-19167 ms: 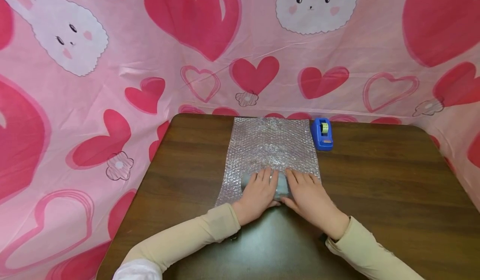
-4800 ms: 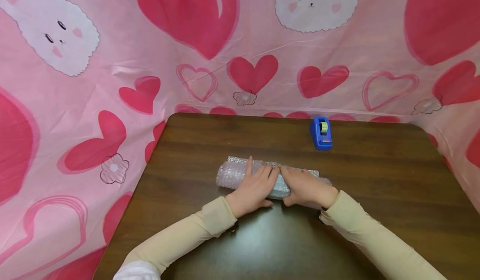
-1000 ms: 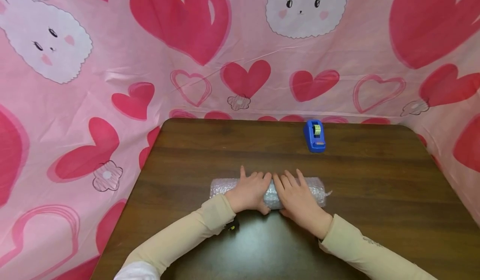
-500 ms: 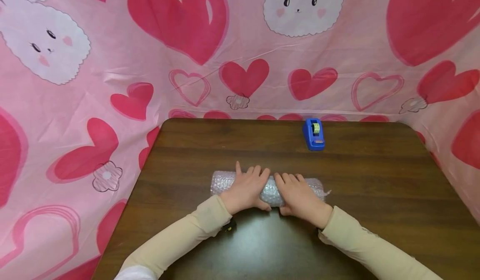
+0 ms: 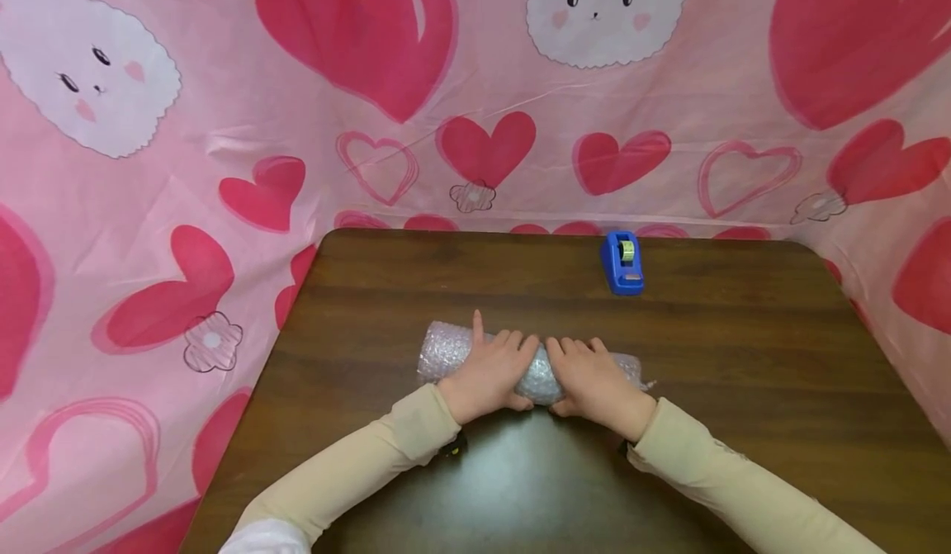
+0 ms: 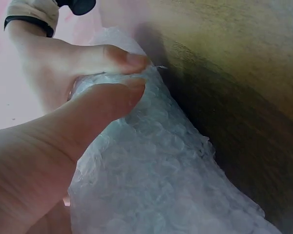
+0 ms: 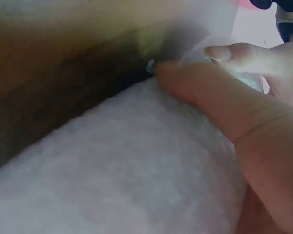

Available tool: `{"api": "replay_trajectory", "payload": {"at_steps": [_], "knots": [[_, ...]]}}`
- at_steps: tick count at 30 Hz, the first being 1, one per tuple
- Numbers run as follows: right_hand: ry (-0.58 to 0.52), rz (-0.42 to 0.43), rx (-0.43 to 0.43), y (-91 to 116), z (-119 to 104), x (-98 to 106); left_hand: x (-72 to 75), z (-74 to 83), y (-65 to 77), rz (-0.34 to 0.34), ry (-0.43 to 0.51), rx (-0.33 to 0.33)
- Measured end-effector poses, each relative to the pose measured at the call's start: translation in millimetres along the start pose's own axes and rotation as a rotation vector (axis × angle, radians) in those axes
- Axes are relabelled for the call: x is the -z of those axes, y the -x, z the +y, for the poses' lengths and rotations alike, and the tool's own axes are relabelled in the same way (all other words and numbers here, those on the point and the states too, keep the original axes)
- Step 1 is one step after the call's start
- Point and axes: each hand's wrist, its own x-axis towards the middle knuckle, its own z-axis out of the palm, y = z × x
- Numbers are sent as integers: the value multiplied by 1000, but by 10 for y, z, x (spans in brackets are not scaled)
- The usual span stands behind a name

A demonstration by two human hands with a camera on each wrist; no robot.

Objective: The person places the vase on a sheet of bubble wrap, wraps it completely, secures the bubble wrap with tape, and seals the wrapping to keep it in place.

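Standing off by the tbl's far edge, R of its middle: a blue tape dispenser [image 5: 622, 263] w/ a yellowish tape roll in it, well apart from both hands. Pink cloth [image 5: 557, 104] w/ hearts & white animal faces hangs behind the far edge & along the L side of the brown tbl [image 5: 743, 331]. Beige sleeves [image 5: 357, 471] come in over the near side; small dark item [image 5: 452, 447] w/ a yellow spot shows under the L cuff.

Bubble-wrap roll [image 5: 538, 379] lies btwn L & R edges, roughly mid-tbl, nearer the L edge. Long axis runs side to side, approx parallel to far edge but slightly skewed: L end sits a bit closer to far edge, R end a bit closer to near edge. Thin wisp of wrap [image 5: 650, 385] sticks out at R end.

L hand [image 5: 489, 374] grips the roll L of its middle, outermost finger splayed toward far edge, thumb on near side. R hand [image 5: 594, 382] grips it R of middle, thumb likewise. Hands hide much of the roll; contents unclear.
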Motion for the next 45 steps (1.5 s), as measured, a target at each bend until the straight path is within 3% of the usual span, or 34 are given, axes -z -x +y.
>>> {"api": "replay_trajectory", "payload": {"at_steps": [4,8,11,19,25,30,35,42,45], "knots": [[-46,-20,18,-32,34,8,30,-18,-2,-25,21,-1],[-162,-101,30,-64,76,49,66,-38,11,-62,52,-6],[-211,-157,41,-89,94,80,74,-44,28,-67,24,-17],[-278,-265,57,-193,182,125,3,27,62,22,-24,-19],[-358,-385,24,-257,237,159,-72,64,29,61,-96,-10],[-406,-426,-17,-283,254,180,-87,57,-20,82,-110,0],[-318,-373,-20,-262,260,220,-65,40,-66,51,-93,18],[-101,-121,0,-93,158,271,-72,3,-127,4,-26,74],[-30,-55,17,-28,95,244,-70,-11,-151,-21,-8,75]]}}
